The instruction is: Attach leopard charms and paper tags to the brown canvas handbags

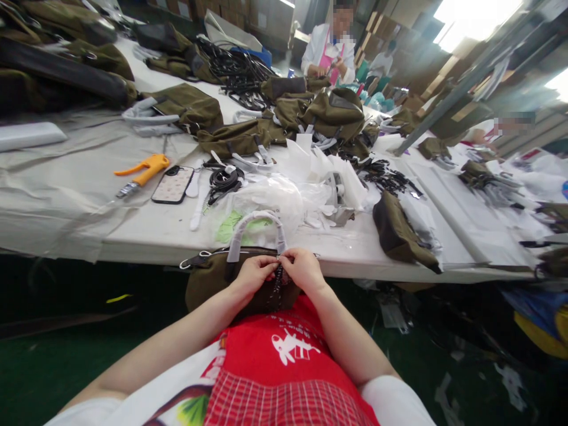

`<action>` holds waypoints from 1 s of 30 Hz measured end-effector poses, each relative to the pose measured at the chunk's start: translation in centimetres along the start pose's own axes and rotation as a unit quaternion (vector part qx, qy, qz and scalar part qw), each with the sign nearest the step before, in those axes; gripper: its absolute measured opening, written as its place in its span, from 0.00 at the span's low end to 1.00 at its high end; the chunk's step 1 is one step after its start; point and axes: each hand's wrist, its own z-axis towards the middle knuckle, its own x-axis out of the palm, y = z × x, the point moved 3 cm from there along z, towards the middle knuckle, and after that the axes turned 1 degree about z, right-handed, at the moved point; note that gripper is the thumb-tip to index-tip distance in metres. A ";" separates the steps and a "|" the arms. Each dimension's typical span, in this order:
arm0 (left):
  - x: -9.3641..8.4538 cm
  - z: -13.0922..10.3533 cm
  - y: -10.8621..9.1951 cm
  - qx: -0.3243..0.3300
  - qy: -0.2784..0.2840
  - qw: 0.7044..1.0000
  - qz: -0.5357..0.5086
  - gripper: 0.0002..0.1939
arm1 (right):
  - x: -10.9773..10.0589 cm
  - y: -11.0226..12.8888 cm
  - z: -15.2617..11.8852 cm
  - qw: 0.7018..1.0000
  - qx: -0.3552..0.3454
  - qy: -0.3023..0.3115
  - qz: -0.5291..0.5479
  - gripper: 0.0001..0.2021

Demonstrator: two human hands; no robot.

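An olive-green handbag (pixel 206 284) rests against my red apron at the table's front edge, its handle (pixel 260 218) wrapped in pale covering and standing up. My left hand (pixel 255 273) and my right hand (pixel 302 269) meet at the bag's upper side near the handle's right base. Both sets of fingers are pinched together around the top of a dark braided cord (pixel 277 287) that hangs down the bag's side. The exact spot between the fingertips is too small to make out. A metal clip (pixel 184 264) sticks out at the bag's left end.
Beyond the bag lie clear plastic bags (pixel 270 198), an orange air gun (pixel 146 171), a phone (pixel 173 184) and a coiled black strap (pixel 225 177). More olive bags (pixel 189 106) cover the table's far side. Another bag (pixel 397 231) sits at right. A co-worker (pixel 328 56) stands across the table.
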 end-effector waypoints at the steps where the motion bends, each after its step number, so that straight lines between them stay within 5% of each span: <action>1: 0.1 0.0 0.1 0.000 -0.001 1.000 0.006 0.19 | 0.0 -0.1 0.1 1.000 0.003 0.013 0.003 0.08; 5: -0.1 -0.1 -0.1 0.011 -0.009 0.999 0.040 0.15 | -0.3 -0.6 0.2 1.000 -0.021 -0.015 0.013 0.09; 10: -1.4 -0.9 -2.9 0.205 -0.098 0.951 0.210 0.12 | -0.5 -1.4 -0.1 0.984 -0.054 -0.066 0.155 0.12; 15: -0.3 -0.9 -4.2 0.282 0.008 0.935 0.215 0.07 | -0.3 -1.3 -0.4 0.947 -0.051 -0.018 0.315 0.12; 17: -0.1 -0.6 -4.2 0.252 0.029 0.953 0.166 0.09 | -0.5 -1.4 -0.8 0.931 -0.026 0.007 0.365 0.12; 20: -0.5 -0.4 -3.9 0.123 0.037 0.990 0.053 0.15 | -1.1 -2.0 -1.7 0.898 0.026 0.083 0.431 0.14; 23: -1.0 -0.6 -4.5 0.042 0.030 0.999 -0.013 0.20 | -1.8 -2.8 -2.9 0.872 0.046 0.147 0.465 0.15; 26: -1.1 -1.0 -5.4 0.029 0.041 0.998 -0.031 0.25 | -2.0 -2.8 -3.8 0.849 0.034 0.172 0.499 0.16; 30: -0.7 -1.6 -6.1 0.071 0.066 0.995 -0.019 0.23 | -1.5 -2.3 -4.1 0.864 0.035 0.097 0.492 0.14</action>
